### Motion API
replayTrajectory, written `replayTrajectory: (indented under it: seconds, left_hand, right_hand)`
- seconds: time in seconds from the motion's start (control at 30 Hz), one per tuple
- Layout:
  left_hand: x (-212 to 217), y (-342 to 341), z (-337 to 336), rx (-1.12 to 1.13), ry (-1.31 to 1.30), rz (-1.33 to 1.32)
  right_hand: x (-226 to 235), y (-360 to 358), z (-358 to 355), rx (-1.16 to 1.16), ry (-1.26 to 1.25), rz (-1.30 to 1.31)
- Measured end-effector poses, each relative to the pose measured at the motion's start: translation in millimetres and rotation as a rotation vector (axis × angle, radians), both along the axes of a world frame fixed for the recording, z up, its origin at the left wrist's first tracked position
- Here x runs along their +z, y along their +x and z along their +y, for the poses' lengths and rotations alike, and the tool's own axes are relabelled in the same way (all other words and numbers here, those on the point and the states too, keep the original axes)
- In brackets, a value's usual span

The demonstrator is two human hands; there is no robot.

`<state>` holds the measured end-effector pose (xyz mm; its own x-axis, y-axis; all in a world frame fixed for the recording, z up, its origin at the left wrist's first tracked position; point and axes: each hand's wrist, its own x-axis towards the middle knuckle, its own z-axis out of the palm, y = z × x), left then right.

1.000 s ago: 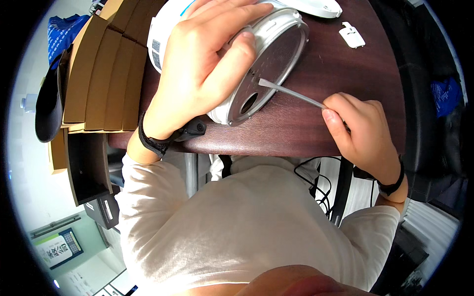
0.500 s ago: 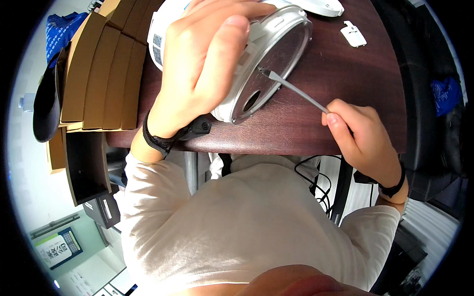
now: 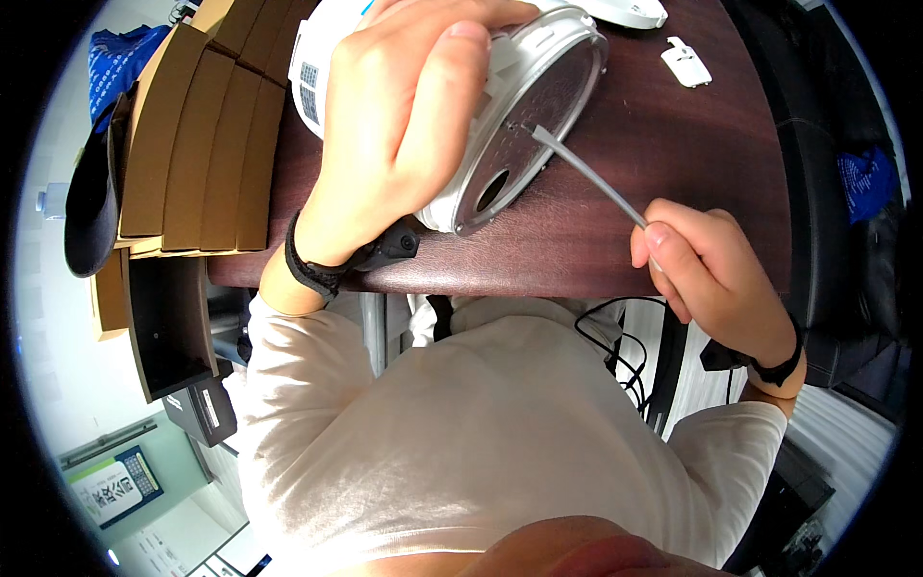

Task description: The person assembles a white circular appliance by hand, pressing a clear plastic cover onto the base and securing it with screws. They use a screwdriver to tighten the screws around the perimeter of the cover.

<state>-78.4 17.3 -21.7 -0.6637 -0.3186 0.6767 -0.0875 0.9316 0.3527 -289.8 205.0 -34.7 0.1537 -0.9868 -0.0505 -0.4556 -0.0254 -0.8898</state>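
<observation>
A white round appliance (image 3: 452, 198), rice-cooker-like in shape, lies tipped on its side on the table. Its round grey face, with an oval dark opening, is turned toward the lower right. My left hand (image 3: 389, 125) is wrapped over the top of the body, gripping it. Between the thumb and fingers of my right hand (image 3: 707, 274) is a flat-blade screwdriver (image 3: 598, 181); its handle is hidden in the hand. The flat tip is just off the face, near the small hole at its middle. My right hand stays over the table's front right.
The dark wood table (image 3: 702, 173) carries a small white plastic part (image 3: 686, 63) and a white round lid-like piece (image 3: 630, 12). Brown cardboard boxes (image 3: 197, 144) are stacked at the left. A black chair (image 3: 836, 250) stands right; black cables (image 3: 630, 356) hang below the table edge.
The screwdriver tip has drawn back from the middle of the face toward the right. My right hand has shifted slightly right and toward me. My left hand still grips the appliance.
</observation>
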Motion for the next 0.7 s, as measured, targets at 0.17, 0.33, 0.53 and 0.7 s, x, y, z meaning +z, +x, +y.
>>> replayTrajectory:
  seconds: [0.17, 0.33, 0.53, 0.7]
  left_hand:
    - [-2, -1, -5, -0.005, 0.001, 0.006]
    - [-7, -2, -15, -0.029, -0.062, -0.011]
    - [-8, -1, -14, -0.021, -0.070, -0.013]
    - [-7, -2, -12, -0.008, -0.065, -0.013]
  right_hand:
    - [4, 2, 2, -0.013, 0.056, -0.031]
    - [6, 6, 1, -0.035, 0.097, -0.030]
    - [10, 8, 4, -0.052, 0.121, -0.024]
    - [11, 11, 7, -0.065, 0.137, -0.041]
